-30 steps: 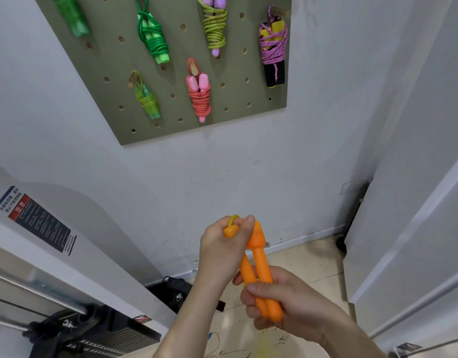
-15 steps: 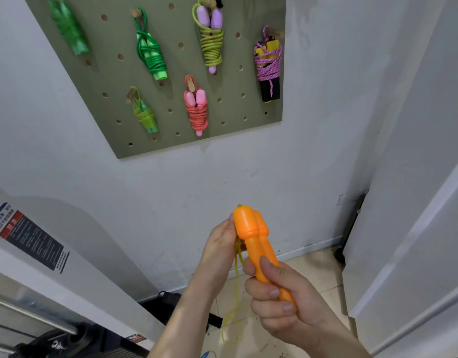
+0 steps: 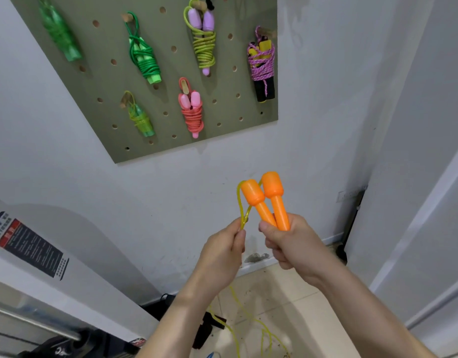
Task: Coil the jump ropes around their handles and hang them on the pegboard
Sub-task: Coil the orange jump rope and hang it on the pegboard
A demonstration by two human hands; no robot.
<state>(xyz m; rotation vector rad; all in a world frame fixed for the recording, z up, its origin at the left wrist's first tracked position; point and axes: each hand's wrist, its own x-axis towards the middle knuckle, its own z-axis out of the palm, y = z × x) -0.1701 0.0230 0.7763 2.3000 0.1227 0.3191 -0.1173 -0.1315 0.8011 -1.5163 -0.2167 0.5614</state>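
Note:
My right hand (image 3: 291, 248) grips two orange jump-rope handles (image 3: 268, 200) side by side, their thick ends pointing up. A yellow rope (image 3: 242, 210) runs out of the handle tops in a short loop, and my left hand (image 3: 222, 254) pinches it just left of the handles. The remaining rope trails down onto the floor (image 3: 261, 329). Above on the wall hangs the olive pegboard (image 3: 99, 81).
Several coiled ropes hang on the pegboard: a green one (image 3: 144, 59), a lime one with purple handles (image 3: 203, 38), a purple-corded black one (image 3: 261, 65), a pink one (image 3: 193, 112), a small green one (image 3: 140, 118). Dark equipment (image 3: 81, 342) sits lower left; a white door (image 3: 429, 202) at right.
The handles rose and now stand upright with both tops showing. My left hand slid off the handle tops and down to pinch the rope beside them. The view tilted up slightly.

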